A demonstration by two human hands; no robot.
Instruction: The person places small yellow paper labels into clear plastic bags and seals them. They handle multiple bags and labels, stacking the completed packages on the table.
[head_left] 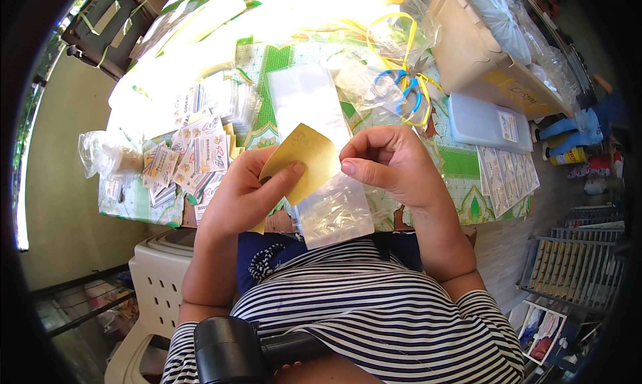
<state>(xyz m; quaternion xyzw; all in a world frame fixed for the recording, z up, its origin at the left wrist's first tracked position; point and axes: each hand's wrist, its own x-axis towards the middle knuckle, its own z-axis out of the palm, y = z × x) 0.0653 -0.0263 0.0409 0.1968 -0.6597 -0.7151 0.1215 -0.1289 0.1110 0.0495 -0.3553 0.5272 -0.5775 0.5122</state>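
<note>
Left hand (244, 193): closed on the yellow card (302, 162), thumb laid across the card's lower left face and the other fingers behind it

Right hand (391, 163): curled tight, thumb and forefinger pinched together at the card's right edge, where the top of the clear plastic sleeve (333, 213) meets it; whether the pinch has the sleeve, the card or both cannot be told

Yellow card: tilted like a diamond, held up between the two hands above the table's near edge, its upper corner free and its lower right corner over the sleeve's mouth

Clear plastic sleeve: hangs below the card and between the wrists, down toward the striped shirt (374, 297)

Table (468, 177): covered with a green patterned cloth

Printed packets (194, 153): a loose heap left of the left hand, well apart from the card

Blue-handled scissors (404, 90): beyond the right hand, among yellow ribbon (408, 33) and crumpled clear bags

Flat white box (485, 122): to the right of the scissors, near the table's far right edge
</note>
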